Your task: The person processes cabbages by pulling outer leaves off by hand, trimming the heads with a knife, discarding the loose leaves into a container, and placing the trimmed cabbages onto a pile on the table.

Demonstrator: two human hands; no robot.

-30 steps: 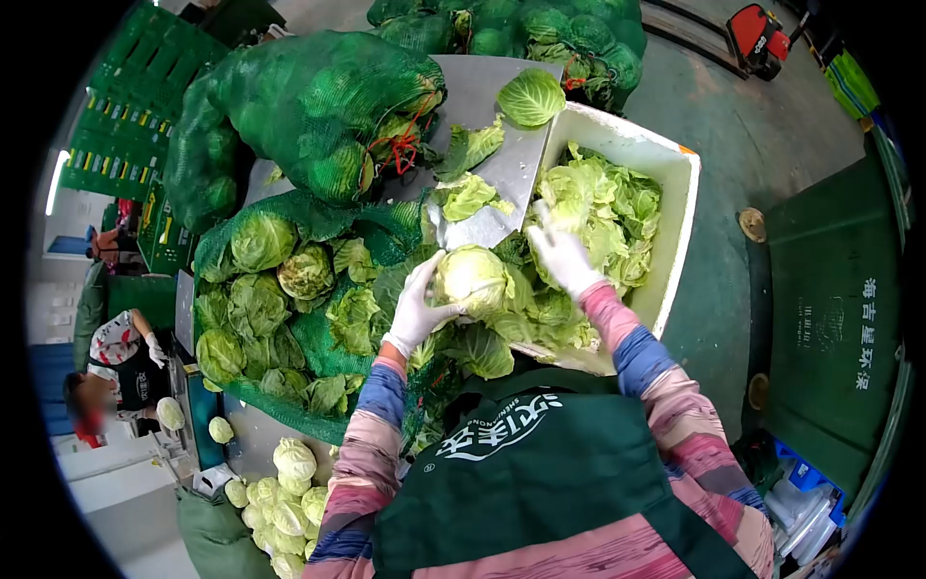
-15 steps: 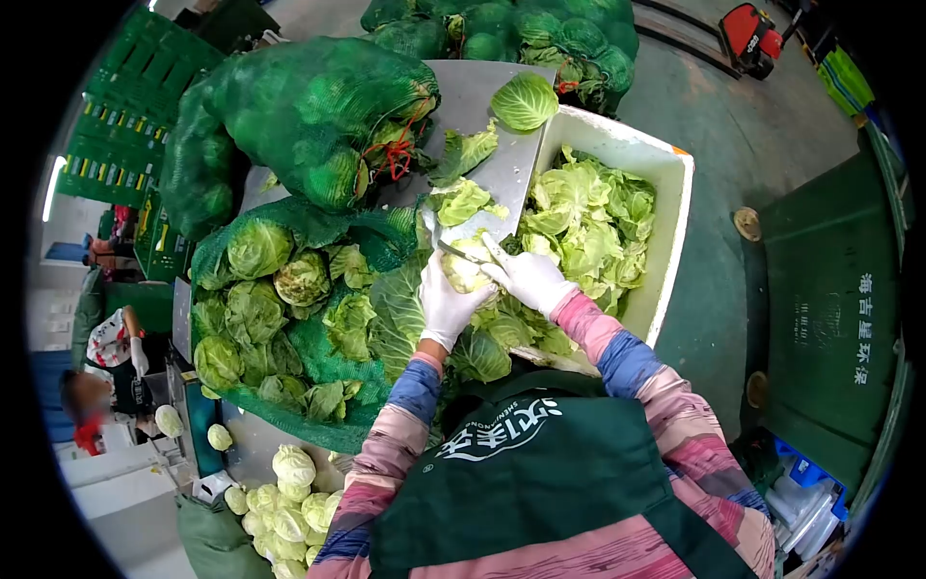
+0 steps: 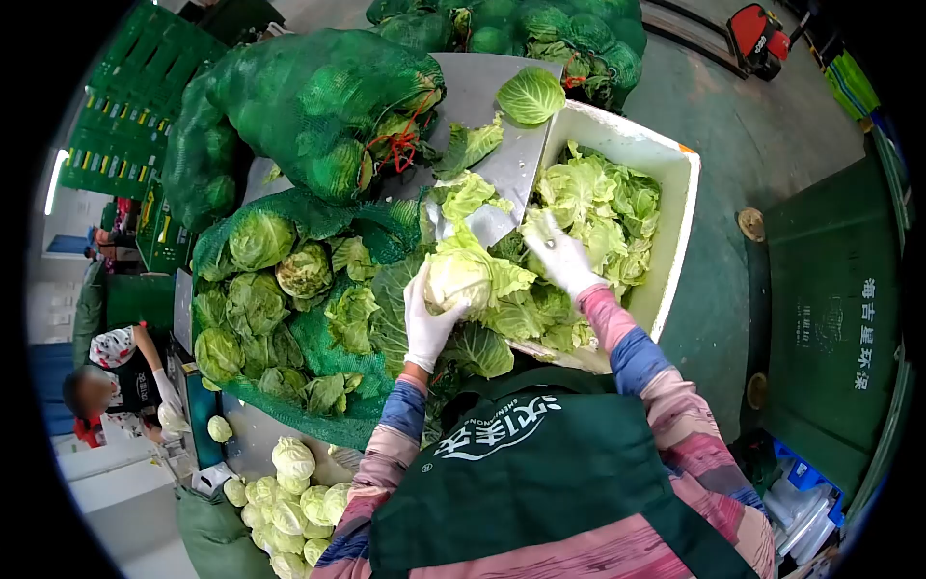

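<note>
My left hand (image 3: 427,323), in a white glove, cups a pale cabbage head (image 3: 457,282) from its left and lower side. A loose outer leaf spreads from the head's upper right. My right hand (image 3: 564,259), also gloved, is a little to the right of the head, apart from it, over the near-left side of a white box (image 3: 678,241) of loose leaves. Its fingers are curled round the knife, of which only a small grey part shows. Left of my left hand, an open green net (image 3: 309,333) holds several cabbages, one of them browned.
Full green net sacks (image 3: 318,106) lie on the metal table (image 3: 482,82) and beyond it. Trimmed cabbages (image 3: 285,511) are piled at the lower left, near another person (image 3: 125,381). A large green bin (image 3: 830,289) stands at the right, with a red pallet jack (image 3: 757,39) behind.
The right hand has moved away from the cabbage, to the right, and the knife blade has left the head. A leaf now hangs loose from it. The other person's arms have moved down.
</note>
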